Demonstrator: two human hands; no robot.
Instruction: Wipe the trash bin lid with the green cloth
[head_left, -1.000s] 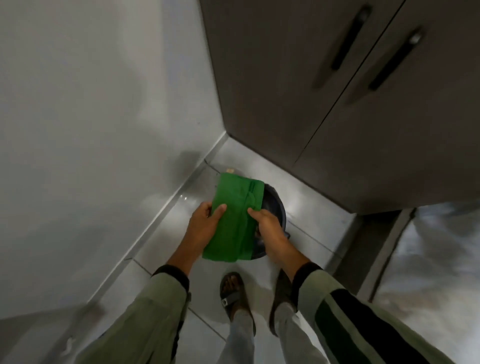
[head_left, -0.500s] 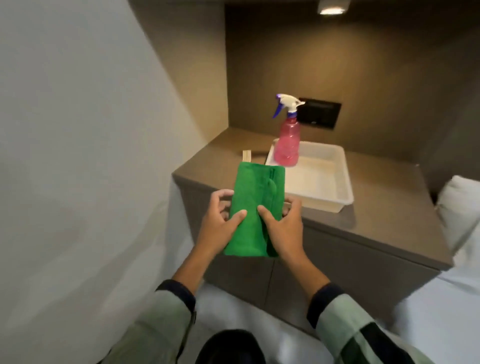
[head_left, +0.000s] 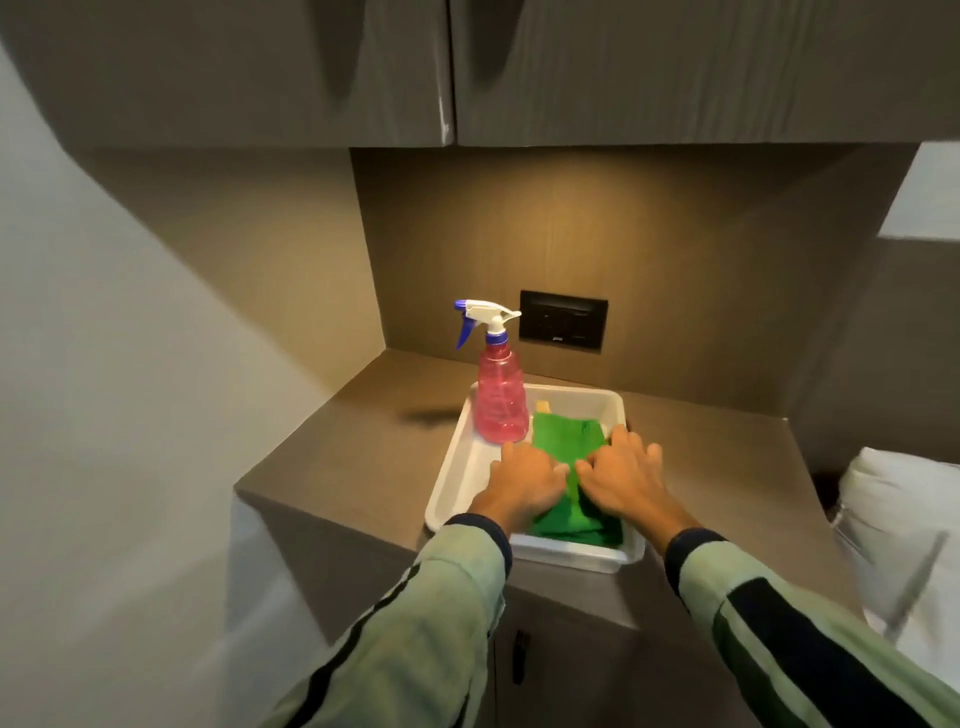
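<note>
The folded green cloth (head_left: 566, 441) lies inside a white plastic tray (head_left: 452, 483) on the brown countertop. My left hand (head_left: 524, 480) and my right hand (head_left: 621, 475) both rest palm-down on the cloth, fingers spread over it, pressing it into the tray. A pink spray bottle (head_left: 500, 400) with a white and blue trigger stands in the tray's far left corner, just beyond my left hand. The trash bin and its lid are out of view.
The countertop (head_left: 363, 452) sits in a brown alcove with a black wall socket (head_left: 563, 326) behind the tray. Upper cabinets (head_left: 467, 67) hang overhead. A white wall runs along the left. White bedding (head_left: 904, 509) lies at the right.
The view rose from the bin on the floor to the counter. Both hands carried the green cloth up and forward and laid it down in the white tray.
</note>
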